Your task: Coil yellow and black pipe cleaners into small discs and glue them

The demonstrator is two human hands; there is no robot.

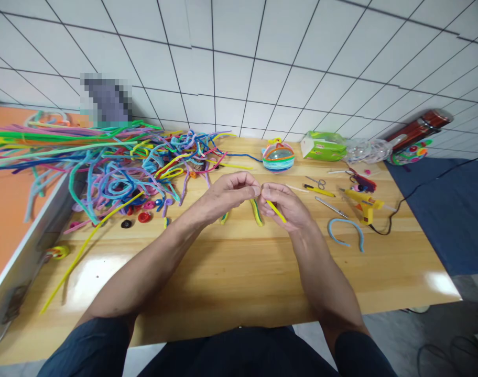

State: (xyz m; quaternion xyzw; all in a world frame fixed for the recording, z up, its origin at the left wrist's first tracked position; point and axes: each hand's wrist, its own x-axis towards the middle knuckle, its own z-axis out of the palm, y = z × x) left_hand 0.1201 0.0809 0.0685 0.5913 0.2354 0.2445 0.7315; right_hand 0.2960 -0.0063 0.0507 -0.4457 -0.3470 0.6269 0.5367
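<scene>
Over the middle of the wooden table, my left hand (237, 192) and my right hand (286, 205) meet at the fingertips. A short yellow pipe cleaner (276, 211) is pinched in my right hand, its free end pointing down across the palm. The fingers of my left hand are pressed together at the meeting point; what they hold is hidden. Just below the hands is a yellow-and-green twisted pipe cleaner piece (257, 213); whether it hangs or lies on the table I cannot tell. Another twisted piece (224, 218) shows partly under my left hand.
Tangled pipe cleaners (121, 152) and buttons (144, 217) cover the left. A striped ball (278, 157) stands at the back. To the right lie scissors (321, 183), a yellow cutter (321, 190), a pen (331, 207), a blue curved pipe cleaner (346, 221) and a corded glue gun (364, 204).
</scene>
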